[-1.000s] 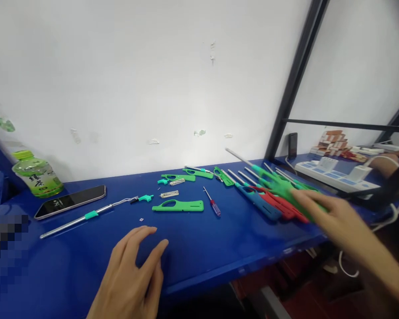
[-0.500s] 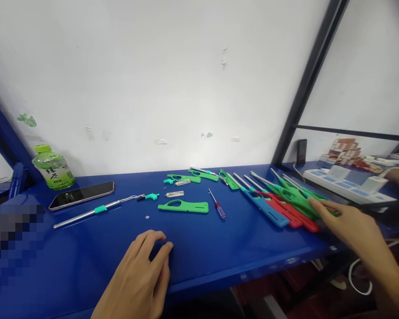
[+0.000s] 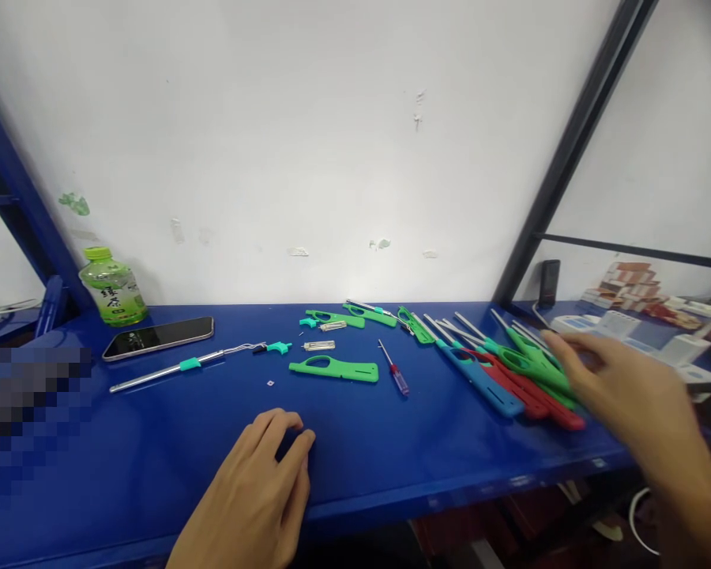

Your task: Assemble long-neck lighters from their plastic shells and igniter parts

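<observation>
My left hand (image 3: 252,486) rests on the blue table near its front edge, fingers loosely bent with a gap at the thumb; nothing shows in it. At the right, my right hand (image 3: 633,387) is blurred by motion, its fingertips hidden or smeared, beside a pile of gas lighters. In that pile lie a blue lighter (image 3: 487,385), red lighters (image 3: 560,405) and green lighters (image 3: 536,363). A green handle shell (image 3: 347,371) and a small screwdriver (image 3: 396,371) lie mid-table. Left of them is a metal lighter tube (image 3: 159,377), wired to a turquoise trigger (image 3: 280,348).
Further back are more green shells (image 3: 347,318) and small clear fuel tanks (image 3: 320,345). A phone (image 3: 159,338) and a green drink bottle (image 3: 114,288) stand or lie at the left. Beyond the black post (image 3: 562,174) are white power strips (image 3: 574,324) and stacked boxes (image 3: 631,284).
My right hand has risen slightly off the green lighters and blurs. The view has shifted a little, moving the table things rightward. My left hand keeps its pose.
</observation>
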`<action>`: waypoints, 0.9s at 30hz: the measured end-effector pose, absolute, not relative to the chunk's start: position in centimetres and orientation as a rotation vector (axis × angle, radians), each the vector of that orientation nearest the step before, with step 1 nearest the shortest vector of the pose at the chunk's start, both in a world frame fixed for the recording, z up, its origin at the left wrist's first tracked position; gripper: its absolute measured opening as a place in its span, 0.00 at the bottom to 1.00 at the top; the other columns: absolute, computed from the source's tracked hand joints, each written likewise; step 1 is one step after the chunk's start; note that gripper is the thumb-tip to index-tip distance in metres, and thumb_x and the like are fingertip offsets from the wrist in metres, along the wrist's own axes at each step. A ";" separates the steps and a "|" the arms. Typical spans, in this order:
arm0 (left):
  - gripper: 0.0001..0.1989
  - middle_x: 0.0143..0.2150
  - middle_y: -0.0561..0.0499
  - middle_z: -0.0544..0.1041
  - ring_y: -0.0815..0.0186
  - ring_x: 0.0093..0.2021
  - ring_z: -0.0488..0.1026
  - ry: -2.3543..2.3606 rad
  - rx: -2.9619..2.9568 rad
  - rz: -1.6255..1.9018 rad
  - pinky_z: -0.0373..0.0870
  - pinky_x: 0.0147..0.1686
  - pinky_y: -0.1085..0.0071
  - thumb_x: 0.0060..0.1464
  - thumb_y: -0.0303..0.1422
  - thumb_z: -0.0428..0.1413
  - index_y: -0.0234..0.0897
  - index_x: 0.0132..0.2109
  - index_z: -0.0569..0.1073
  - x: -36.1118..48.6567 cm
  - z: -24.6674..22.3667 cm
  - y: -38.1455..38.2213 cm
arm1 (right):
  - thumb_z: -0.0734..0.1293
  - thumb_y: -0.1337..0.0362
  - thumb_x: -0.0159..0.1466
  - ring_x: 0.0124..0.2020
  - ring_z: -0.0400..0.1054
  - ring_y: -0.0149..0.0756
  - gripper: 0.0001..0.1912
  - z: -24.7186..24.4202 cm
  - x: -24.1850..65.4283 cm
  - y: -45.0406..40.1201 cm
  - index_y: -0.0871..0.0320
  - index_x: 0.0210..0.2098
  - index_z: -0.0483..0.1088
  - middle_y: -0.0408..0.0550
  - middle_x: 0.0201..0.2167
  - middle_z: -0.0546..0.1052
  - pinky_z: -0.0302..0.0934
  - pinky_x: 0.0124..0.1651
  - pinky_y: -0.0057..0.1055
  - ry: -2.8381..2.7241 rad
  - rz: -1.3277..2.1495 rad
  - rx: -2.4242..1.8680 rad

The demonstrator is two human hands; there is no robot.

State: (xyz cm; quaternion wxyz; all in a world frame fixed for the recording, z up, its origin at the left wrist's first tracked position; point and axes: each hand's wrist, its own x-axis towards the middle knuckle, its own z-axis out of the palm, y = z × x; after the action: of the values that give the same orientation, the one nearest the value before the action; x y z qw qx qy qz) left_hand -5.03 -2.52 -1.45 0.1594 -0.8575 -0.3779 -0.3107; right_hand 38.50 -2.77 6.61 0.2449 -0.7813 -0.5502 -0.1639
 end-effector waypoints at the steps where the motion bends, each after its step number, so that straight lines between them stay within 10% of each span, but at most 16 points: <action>1: 0.14 0.51 0.44 0.76 0.55 0.51 0.76 -1.082 -2.451 -0.898 0.81 0.50 0.57 0.68 0.26 0.49 0.39 0.53 0.77 -5.0 -1.4 -2.5 | 0.63 0.44 0.72 0.40 0.81 0.55 0.20 7.3 36.7 -2.1 0.47 0.43 0.82 0.63 0.43 0.85 0.68 0.38 0.44 -1.648 -0.403 -2.012; 9: 0.17 0.54 0.43 0.76 0.54 0.55 0.75 -1.112 -2.481 -0.836 0.80 0.53 0.55 0.67 0.24 0.50 0.39 0.57 0.76 -5.4 -2.1 -2.5 | 0.63 0.54 0.77 0.56 0.75 0.53 0.20 7.8 21.4 4.5 0.60 0.58 0.76 0.60 0.53 0.82 0.67 0.58 0.48 -2.660 -0.362 -1.260; 17: 0.17 0.49 0.43 0.78 0.54 0.50 0.78 -1.105 -2.448 -0.898 0.81 0.50 0.54 0.66 0.21 0.48 0.37 0.52 0.77 -4.8 -1.6 -2.9 | 0.62 0.75 0.74 0.46 0.79 0.50 0.13 5.1 17.3 7.8 0.67 0.53 0.76 0.63 0.45 0.82 0.65 0.53 0.43 -2.868 -0.335 -1.172; 24: 0.17 0.46 0.44 0.79 0.54 0.47 0.79 -1.116 -2.450 -0.923 0.80 0.48 0.54 0.66 0.21 0.46 0.36 0.49 0.78 -4.4 -1.0 -3.0 | 0.56 0.67 0.80 0.49 0.78 0.43 0.18 5.9 19.4 9.1 0.60 0.62 0.72 0.55 0.52 0.83 0.66 0.49 0.35 -2.730 0.032 -1.074; 27: 0.17 0.45 0.43 0.79 0.54 0.46 0.78 -1.116 -2.467 -0.924 0.80 0.48 0.53 0.66 0.21 0.46 0.36 0.49 0.78 -4.5 -0.9 -2.9 | 0.56 0.66 0.80 0.35 0.76 0.36 0.17 6.1 19.9 9.2 0.58 0.55 0.76 0.48 0.41 0.84 0.64 0.39 0.31 -2.707 0.212 -1.021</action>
State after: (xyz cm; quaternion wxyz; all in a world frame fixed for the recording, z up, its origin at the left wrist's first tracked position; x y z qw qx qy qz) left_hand -4.47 -2.91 -0.94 0.1398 -0.8539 -0.3862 -0.3197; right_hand 19.90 9.24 6.08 0.1200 -0.3495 -0.9264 0.0727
